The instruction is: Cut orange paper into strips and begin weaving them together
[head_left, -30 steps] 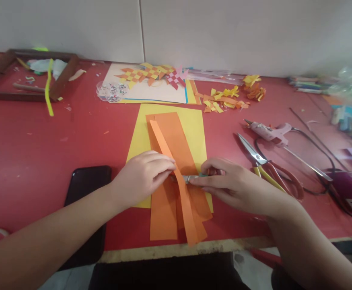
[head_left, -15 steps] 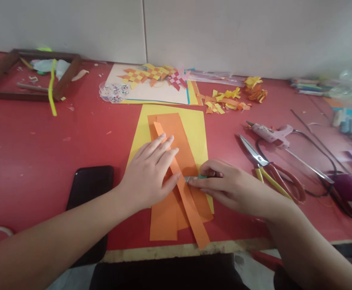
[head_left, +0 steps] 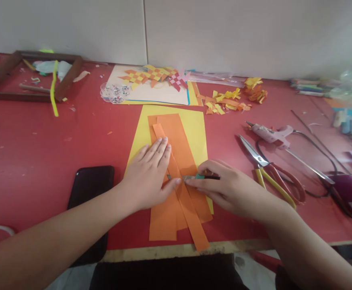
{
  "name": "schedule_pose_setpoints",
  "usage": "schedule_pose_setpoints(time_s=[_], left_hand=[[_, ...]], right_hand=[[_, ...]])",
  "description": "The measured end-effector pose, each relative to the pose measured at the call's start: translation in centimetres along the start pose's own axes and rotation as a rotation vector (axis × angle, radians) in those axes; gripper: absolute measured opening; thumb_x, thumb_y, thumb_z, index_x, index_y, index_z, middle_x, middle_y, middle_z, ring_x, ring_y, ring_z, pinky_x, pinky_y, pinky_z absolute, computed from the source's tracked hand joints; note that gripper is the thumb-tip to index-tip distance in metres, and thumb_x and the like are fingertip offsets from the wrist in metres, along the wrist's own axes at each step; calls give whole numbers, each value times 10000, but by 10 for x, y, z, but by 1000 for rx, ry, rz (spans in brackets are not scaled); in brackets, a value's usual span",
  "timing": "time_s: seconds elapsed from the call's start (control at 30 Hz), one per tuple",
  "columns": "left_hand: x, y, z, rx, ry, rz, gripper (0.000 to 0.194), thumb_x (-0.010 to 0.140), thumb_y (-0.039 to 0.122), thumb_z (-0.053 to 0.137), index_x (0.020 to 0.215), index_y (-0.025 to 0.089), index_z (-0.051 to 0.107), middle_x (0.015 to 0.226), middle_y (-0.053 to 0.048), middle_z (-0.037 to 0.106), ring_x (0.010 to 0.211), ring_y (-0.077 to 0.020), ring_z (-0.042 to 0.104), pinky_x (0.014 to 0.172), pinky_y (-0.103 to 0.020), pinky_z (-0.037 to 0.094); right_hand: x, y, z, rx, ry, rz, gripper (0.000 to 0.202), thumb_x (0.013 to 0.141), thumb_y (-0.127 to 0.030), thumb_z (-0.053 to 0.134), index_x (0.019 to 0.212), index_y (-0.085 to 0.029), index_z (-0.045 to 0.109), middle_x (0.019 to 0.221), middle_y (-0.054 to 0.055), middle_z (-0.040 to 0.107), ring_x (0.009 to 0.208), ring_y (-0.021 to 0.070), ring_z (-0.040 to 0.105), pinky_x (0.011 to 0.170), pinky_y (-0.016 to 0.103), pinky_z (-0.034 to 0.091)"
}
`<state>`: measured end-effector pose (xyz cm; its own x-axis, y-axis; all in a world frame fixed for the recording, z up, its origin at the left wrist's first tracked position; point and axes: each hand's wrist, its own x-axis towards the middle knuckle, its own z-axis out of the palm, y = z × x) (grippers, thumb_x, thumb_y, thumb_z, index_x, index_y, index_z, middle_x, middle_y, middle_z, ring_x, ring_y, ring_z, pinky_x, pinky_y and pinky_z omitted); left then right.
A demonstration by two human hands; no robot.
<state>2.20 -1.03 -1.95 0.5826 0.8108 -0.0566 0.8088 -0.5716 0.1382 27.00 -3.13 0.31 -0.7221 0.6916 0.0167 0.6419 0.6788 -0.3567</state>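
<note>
A narrow folded orange paper strip (head_left: 190,217) lies slantwise over wider orange paper pieces (head_left: 176,125), on a yellow sheet (head_left: 198,129). My left hand (head_left: 148,173) lies flat on the strip and the orange paper, its fingers stretched out. My right hand (head_left: 224,181) grips a cutter (head_left: 200,176) with a teal part. Its blade passes under the strip from the right, and a dark tip shows at the strip's left side, by my left thumb.
Left of the paper lies a black phone (head_left: 91,185). Scissors (head_left: 260,161) and a pink glue gun (head_left: 272,135) are at the right. Woven paper shapes (head_left: 154,75), paper scraps (head_left: 224,100) and a wooden frame (head_left: 76,68) lie farther back.
My left hand has shifted slightly left and its fingers have come closer together. The blade tip now shows on the strip's left side. The strip has moved a little.
</note>
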Motion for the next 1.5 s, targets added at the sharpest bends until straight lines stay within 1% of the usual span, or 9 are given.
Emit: schedule_pose_setpoints(time_s=[0.17,0.33,0.47,0.67,0.83,0.93,1.13,1.33,1.5], left_hand=[[-1,1,0,25,-19,-11,827,964,564,341,1538,-22,234,1632,-207,117,1526,-317,114,1224,-501,173],[0,0,1,42,-14,-2,825,969,565,327,1541,-20,225,1633,-202,105,1527,-318,112,1219,-523,171],[0,-1,1,48,-20,1,842,969,585,326,1541,-23,223,1632,-203,103,1528,-320,111,1219,-533,163],[1,-1,0,49,-44,-10,845,964,597,313,1547,-7,219,1636,-191,81,1530,-310,97,1222,-531,145],[1,-1,1,35,-36,-14,834,965,582,319,1549,-3,212,1636,-191,80,1530,-311,95,1223,-529,137],[1,-1,1,26,-35,-11,833,965,576,327,1548,-8,211,1636,-196,74,1529,-320,100,1221,-538,139],[0,-1,2,9,1,-2,834,961,583,350,1540,-6,232,1632,-213,116,1525,-329,123,1217,-541,147],[-1,-1,2,26,-10,-2,834,966,587,327,1540,-11,232,1631,-209,99,1526,-328,124,1212,-539,151],[0,-1,2,9,14,2,828,961,596,339,1540,12,246,1632,-212,133,1525,-326,136,1215,-532,141]], right_hand=[[2,-2,3,-3,31,0,372,984,-173,450,1251,-305,674,967,83,578,824,181,557,700,314,501],[2,-3,3,-10,42,12,379,975,-161,453,1241,-302,684,964,83,578,822,182,557,698,316,504],[0,-1,3,-5,22,24,378,985,-175,452,1258,-316,674,980,80,572,840,182,556,709,318,502],[-3,6,2,4,32,55,384,984,-197,476,1296,-337,650,992,75,553,823,178,537,712,325,493],[-1,5,5,3,41,50,404,976,-181,475,1309,-341,640,1003,77,553,832,183,536,717,331,493],[1,3,5,11,42,49,409,980,-171,451,1309,-323,642,989,81,552,822,181,539,710,329,497],[0,0,1,21,18,55,419,987,-187,446,1344,-327,617,966,76,558,786,173,546,702,328,505],[-1,2,-3,10,24,64,432,980,-184,463,1361,-332,602,966,76,578,793,176,558,701,327,513],[0,3,-5,8,40,72,438,969,-165,472,1343,-339,619,954,71,590,808,181,570,721,331,520]])
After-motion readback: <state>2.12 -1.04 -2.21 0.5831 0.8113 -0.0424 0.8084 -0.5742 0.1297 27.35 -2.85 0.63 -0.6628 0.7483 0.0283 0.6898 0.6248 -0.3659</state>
